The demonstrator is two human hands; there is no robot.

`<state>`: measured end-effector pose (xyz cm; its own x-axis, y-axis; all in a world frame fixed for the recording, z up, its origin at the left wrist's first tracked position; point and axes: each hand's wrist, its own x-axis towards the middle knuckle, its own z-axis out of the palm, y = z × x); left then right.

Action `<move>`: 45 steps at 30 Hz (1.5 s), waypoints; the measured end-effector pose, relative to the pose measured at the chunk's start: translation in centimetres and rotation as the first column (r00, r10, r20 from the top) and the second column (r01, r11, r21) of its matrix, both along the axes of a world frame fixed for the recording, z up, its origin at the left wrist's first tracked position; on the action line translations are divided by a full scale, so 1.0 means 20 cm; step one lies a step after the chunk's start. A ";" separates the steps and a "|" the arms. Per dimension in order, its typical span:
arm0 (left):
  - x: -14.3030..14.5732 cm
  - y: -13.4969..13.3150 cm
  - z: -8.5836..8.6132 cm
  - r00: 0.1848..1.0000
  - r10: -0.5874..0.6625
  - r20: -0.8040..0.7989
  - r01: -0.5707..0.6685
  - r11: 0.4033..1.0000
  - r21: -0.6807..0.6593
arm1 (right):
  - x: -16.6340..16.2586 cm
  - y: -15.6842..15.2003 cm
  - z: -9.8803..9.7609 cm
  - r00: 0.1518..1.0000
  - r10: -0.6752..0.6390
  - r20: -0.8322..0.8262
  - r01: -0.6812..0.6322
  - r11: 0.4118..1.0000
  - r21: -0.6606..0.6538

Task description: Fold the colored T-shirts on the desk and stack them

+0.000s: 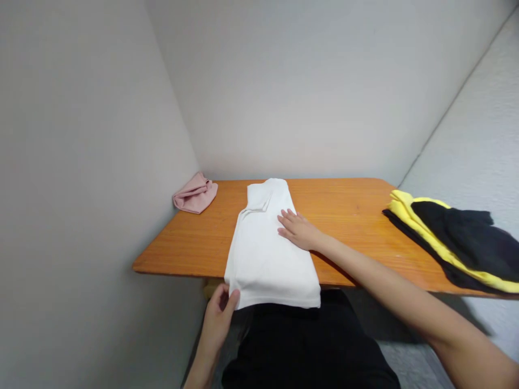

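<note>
A white T-shirt (pixel 270 259), folded lengthwise with a sleeve turned back on top, lies on the wooden table (pixel 340 200). Its hem hangs a little past the front edge. My left hand (pixel 219 310) pinches the left corner of that hem between thumb and fingers. Flat on the shirt's right side, around mid-length, rests my right hand (pixel 298 229) with its fingers spread.
A folded pink cloth (pixel 195 193) sits at the table's back left corner against the wall. On the right end lies a stack of black garments (pixel 466 232) and a yellow garment (pixel 425 232). Walls border the table behind and at both sides.
</note>
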<state>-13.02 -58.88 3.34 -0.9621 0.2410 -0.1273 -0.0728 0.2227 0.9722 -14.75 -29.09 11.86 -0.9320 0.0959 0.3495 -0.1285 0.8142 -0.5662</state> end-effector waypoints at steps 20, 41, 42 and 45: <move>0.06 0.00 0.02 0.988 0.155 0.026 -0.157 0.983 0.095 | 0.83 -0.17 -0.36 0.955 -0.167 -0.245 0.212 0.962 0.172; 0.05 -0.01 0.08 0.990 0.143 0.010 -0.144 0.986 0.080 | 0.84 -0.22 -0.41 0.906 -0.228 -0.356 0.324 0.915 0.240; 0.05 -0.01 0.08 0.990 0.142 0.015 -0.143 0.986 0.082 | 0.85 -0.22 -0.40 0.903 -0.211 -0.375 0.307 0.927 0.216; 0.06 -0.02 0.09 0.990 0.140 0.033 -0.142 0.986 0.086 | 0.88 -0.22 -0.37 0.915 -0.138 -0.379 0.192 0.975 0.108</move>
<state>-11.81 -59.21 5.07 -0.9839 0.1142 -0.1374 -0.1233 0.1225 0.9848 2.86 -33.58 4.36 -0.7102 0.1624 0.6851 -0.1617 0.9094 -0.3832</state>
